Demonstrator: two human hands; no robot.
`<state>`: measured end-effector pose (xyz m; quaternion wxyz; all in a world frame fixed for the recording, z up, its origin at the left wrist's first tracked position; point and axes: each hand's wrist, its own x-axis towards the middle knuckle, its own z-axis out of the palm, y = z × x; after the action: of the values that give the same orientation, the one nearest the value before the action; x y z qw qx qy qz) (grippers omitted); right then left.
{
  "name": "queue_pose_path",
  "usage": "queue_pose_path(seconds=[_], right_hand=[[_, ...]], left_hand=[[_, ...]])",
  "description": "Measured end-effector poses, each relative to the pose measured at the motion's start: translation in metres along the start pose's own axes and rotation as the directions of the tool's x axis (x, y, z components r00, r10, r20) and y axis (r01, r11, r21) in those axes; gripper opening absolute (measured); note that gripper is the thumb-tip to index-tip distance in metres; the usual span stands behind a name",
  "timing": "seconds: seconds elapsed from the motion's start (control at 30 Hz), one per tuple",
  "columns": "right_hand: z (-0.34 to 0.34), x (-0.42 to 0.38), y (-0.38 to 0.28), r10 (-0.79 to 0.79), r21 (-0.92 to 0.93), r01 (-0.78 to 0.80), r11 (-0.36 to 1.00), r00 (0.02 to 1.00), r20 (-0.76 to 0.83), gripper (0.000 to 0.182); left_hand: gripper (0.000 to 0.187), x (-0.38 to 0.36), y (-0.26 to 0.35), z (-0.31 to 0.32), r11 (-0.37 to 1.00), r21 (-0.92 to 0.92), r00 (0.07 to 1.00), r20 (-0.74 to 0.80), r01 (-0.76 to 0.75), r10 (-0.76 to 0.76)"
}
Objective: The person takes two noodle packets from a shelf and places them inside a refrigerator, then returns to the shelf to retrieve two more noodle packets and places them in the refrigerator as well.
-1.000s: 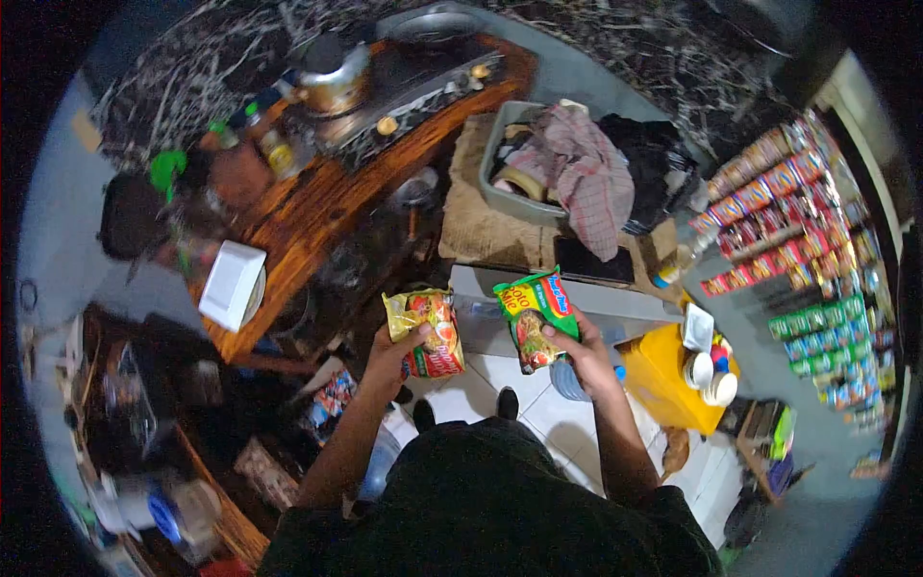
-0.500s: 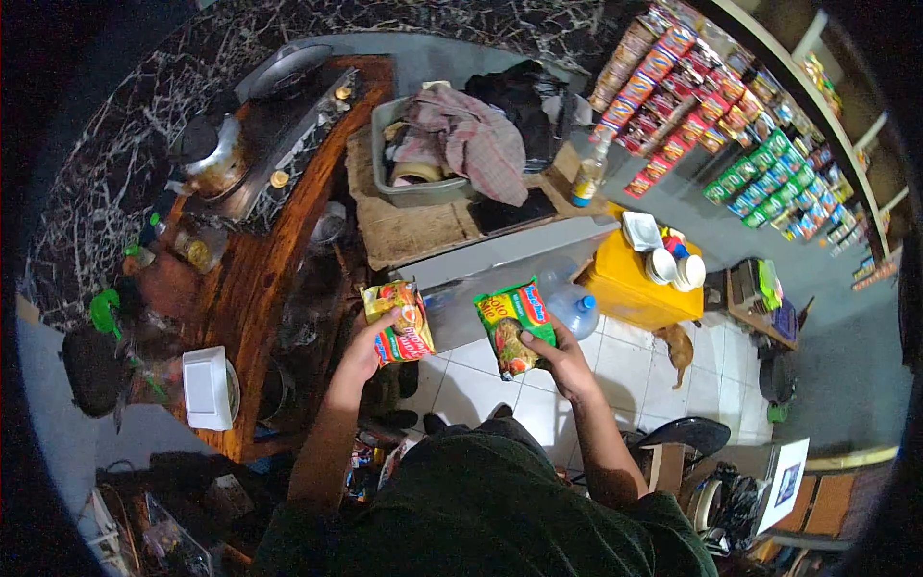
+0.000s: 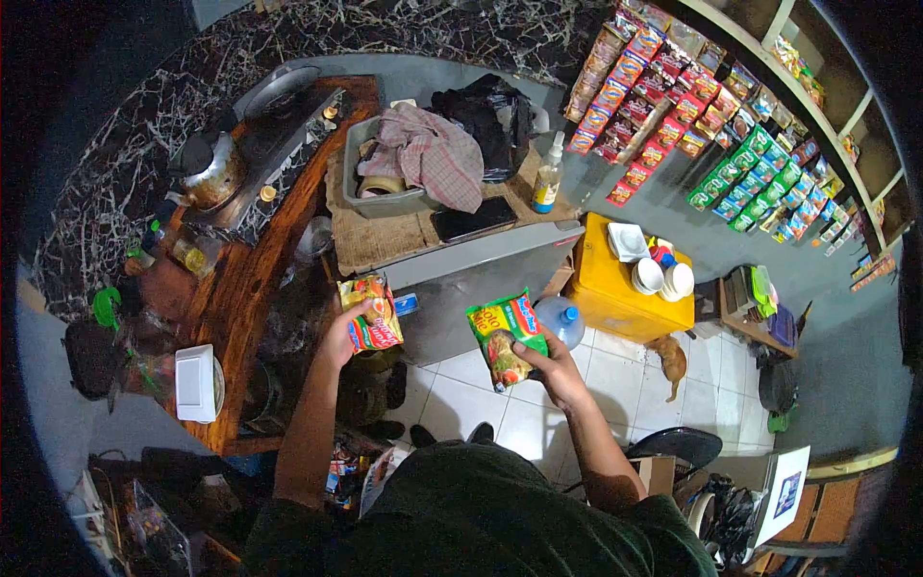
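Note:
My left hand (image 3: 336, 335) grips a yellow and red packet of instant noodles (image 3: 377, 322) by its left side, thumb on the front. In my right hand (image 3: 556, 370) is a green and yellow packet of instant noodles (image 3: 502, 332), its printed front turned up and the thumb across its lower right. Both packets are held apart from each other above the floor, in front of a grey fridge (image 3: 452, 303). On the fridge's brown cloth lie a black phone (image 3: 474, 220) and a spray bottle (image 3: 547, 178).
A grey basin (image 3: 385, 205) holds a checked cloth (image 3: 433, 154). At left, a wooden counter (image 3: 274, 231) carries a stove and kettle (image 3: 213, 173). A yellow box (image 3: 615, 298), a water jug (image 3: 558, 322) and a cat (image 3: 671, 363) are right. Sachet strips (image 3: 654, 115) hang on the wall.
Both hands, still gripping their packets, have shifted a little left in view. The camera has turned slightly, so the fridge and its load appear further left.

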<state>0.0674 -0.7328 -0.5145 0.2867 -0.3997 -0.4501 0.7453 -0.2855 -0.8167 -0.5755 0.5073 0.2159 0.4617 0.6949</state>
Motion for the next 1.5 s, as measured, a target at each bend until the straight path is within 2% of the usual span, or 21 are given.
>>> queue_pose_path(seconds=[0.1, 0.13, 0.17, 0.23, 0.37, 0.4, 0.5, 0.53, 0.7, 0.77, 0.8, 0.83, 0.9, 0.97, 1.07, 1.17, 1.2, 1.33, 1.37, 1.43, 1.5], right_hand=[[-0.012, 0.0, -0.001, -0.006, 0.022, 0.005, 1.0, 1.0, 0.022, 0.049], [-0.015, 0.001, -0.002, 0.021, 0.044, -0.021, 0.999, 1.0, 0.015, 0.05], [-0.017, 0.005, -0.001, 0.029, 0.042, -0.03, 0.999, 0.999, 0.028, 0.05], [-0.02, 0.013, 0.003, -0.006, 0.057, 0.003, 0.998, 0.999, 0.054, 0.05], [-0.008, 0.012, -0.008, 0.013, 0.04, -0.016, 0.999, 0.997, 0.08, 0.049], [-0.004, 0.012, -0.006, -0.036, 0.051, 0.032, 0.998, 0.996, 0.087, 0.049], [0.006, 0.003, -0.009, -0.003, 0.012, 0.002, 1.0, 0.999, 0.041, 0.048], [0.008, 0.004, -0.005, -0.047, 0.03, 0.045, 0.999, 0.997, 0.056, 0.048], [0.027, -0.003, -0.005, -0.002, 0.067, -0.001, 0.998, 0.999, 0.041, 0.049], [0.035, -0.005, -0.001, 0.001, 0.084, -0.005, 0.996, 0.999, 0.053, 0.049], [0.042, -0.006, 0.0, -0.019, 0.088, 0.016, 0.996, 0.999, 0.036, 0.05], [0.047, -0.008, 0.001, -0.044, 0.092, 0.042, 0.995, 0.999, 0.017, 0.05], [0.056, -0.014, 0.0, -0.053, 0.099, 0.054, 0.994, 0.999, -0.012, 0.051], [0.059, -0.02, 0.002, -0.059, 0.107, 0.063, 0.992, 0.997, -0.042, 0.052], [0.063, -0.026, 0.005, -0.065, 0.159, 0.071, 0.985, 0.997, -0.045, 0.052], [0.071, -0.034, 0.004, -0.058, 0.186, 0.074, 0.98, 0.994, -0.088, 0.053], [0.073, -0.035, 0.005, -0.071, 0.192, 0.089, 0.977, 0.993, -0.098, 0.053], [0.08, -0.036, 0.011, -0.097, 0.205, 0.124, 0.971, 0.986, -0.135, 0.054], [0.08, -0.036, 0.013, -0.096, 0.211, 0.125, 0.969, 0.985, -0.143, 0.054], [0.08, -0.036, 0.018, -0.092, 0.201, 0.117, 0.972, 0.987, -0.131, 0.062], [0.084, -0.038, 0.02, -0.079, 0.197, 0.11, 0.974, 0.984, -0.157, 0.06]], left_hand=[[0.04, 0.009, 0.0, -0.001, 0.998, -0.046, 0.998, -0.05, 0.032, -0.035], [0.042, 0.006, 0.006, 0.001, 0.985, -0.106, 0.99, 0.002, 0.138, -0.139], [0.042, 0.008, 0.003, 0.002, 0.985, -0.108, 0.991, -0.013, 0.133, -0.135], [0.033, 0.011, -0.006, 0.0, 1.0, 0.014, 0.999, -0.039, 0.014, -0.014], [0.042, 0.012, -0.001, -0.001, 0.993, -0.035, 0.994, 0.001, 0.113, -0.114], [0.046, 0.013, 0.005, -0.002, 0.978, -0.007, 0.977, 0.018, 0.21, -0.21], [0.052, 0.02, 0.005, -0.017, 0.984, 0.017, 0.981, 0.071, 0.177, -0.178], [0.058, 0.022, 0.006, -0.024, 0.971, 0.008, 0.965, 0.104, 0.24, -0.239], [0.059, 0.021, -0.01, -0.026, 0.989, 0.077, 0.991, 0.034, 0.123, -0.126], [0.051, 0.014, -0.003, -0.02, 0.947, -0.095, 0.951, 0.038, 0.308, -0.306], [0.056, 0.016, -0.005, -0.019, 0.967, -0.067, 0.968, 0.078, 0.245, -0.24], [0.056, 0.016, -0.004, -0.02, 0.967, -0.063, 0.966, 0.089, 0.247, -0.241], [0.058, 0.016, -0.005, -0.021, 0.986, 0.115, 0.993, -0.009, 0.12, -0.119], [0.064, 0.017, -0.002, -0.026, 0.987, 0.086, 0.988, 0.056, 0.137, -0.142], [0.072, 0.015, 0.009, -0.03, 0.951, 0.083, 0.949, 0.084, 0.298, -0.305], [0.063, 0.016, 0.012, -0.04, 0.921, 0.122, 0.919, 0.097, 0.369, -0.381], [0.066, 0.014, 0.007, -0.041, 0.959, 0.184, 0.963, 0.121, 0.215, -0.24], [0.072, -0.01, -0.004, -0.058, 0.926, 0.211, 0.883, 0.294, 0.313, -0.366], [0.073, -0.018, -0.01, -0.066, 0.928, 0.165, 0.87, 0.324, 0.334, -0.371], [0.072, -0.034, 0.001, -0.062, 0.926, 0.096, 0.783, 0.508, 0.364, -0.36], [0.067, -0.047, 0.01, -0.054, 0.934, 0.078, 0.788, 0.516, 0.347, -0.336]])
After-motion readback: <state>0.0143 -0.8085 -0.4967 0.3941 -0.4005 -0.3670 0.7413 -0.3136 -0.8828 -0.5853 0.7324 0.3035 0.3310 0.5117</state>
